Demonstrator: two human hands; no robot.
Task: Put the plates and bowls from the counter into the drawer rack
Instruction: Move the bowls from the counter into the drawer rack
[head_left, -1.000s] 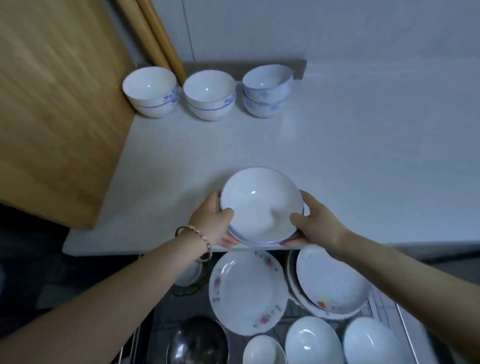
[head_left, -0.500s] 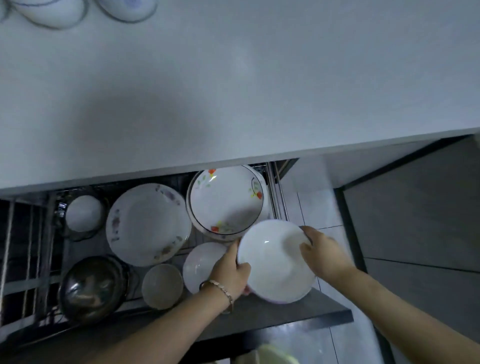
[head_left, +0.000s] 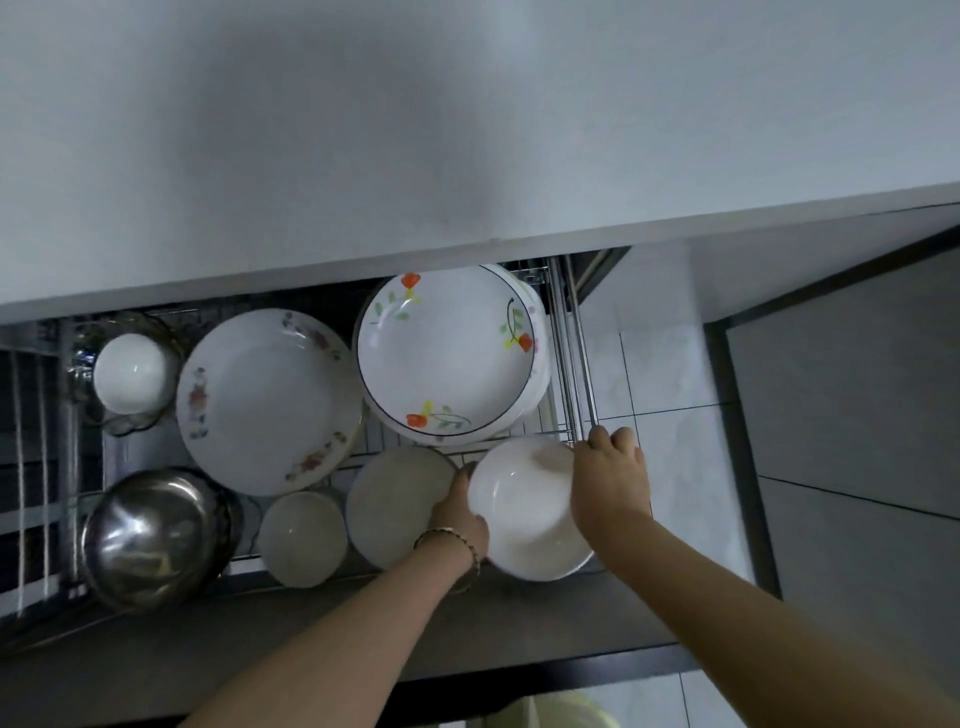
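A stack of white bowls (head_left: 524, 512) sits low in the front right corner of the open drawer rack (head_left: 574, 358). My left hand (head_left: 460, 514) grips its left rim and my right hand (head_left: 610, 478) grips its right rim. Whether the stack rests on the wire is hidden by my hands. A pale bowl (head_left: 400, 504) lies just left of it, with a smaller bowl (head_left: 302, 538) beside that. Behind stand a flowered plate stack with a black rim (head_left: 449, 353) and a large floral plate (head_left: 265, 400). The white counter (head_left: 467, 130) above shows no dishes.
A steel bowl (head_left: 153, 535) fills the rack's front left corner, and a small white bowl (head_left: 134, 371) sits in a wire holder at the back left. The dark drawer front (head_left: 311, 654) runs below my arms. Tiled floor (head_left: 670, 415) lies right of the rack.
Both hands carried the bowl stack off the counter edge, down over the drawer, and lowered it into the rack's front right corner. My view swung downward, away from the bowls at the counter's back.
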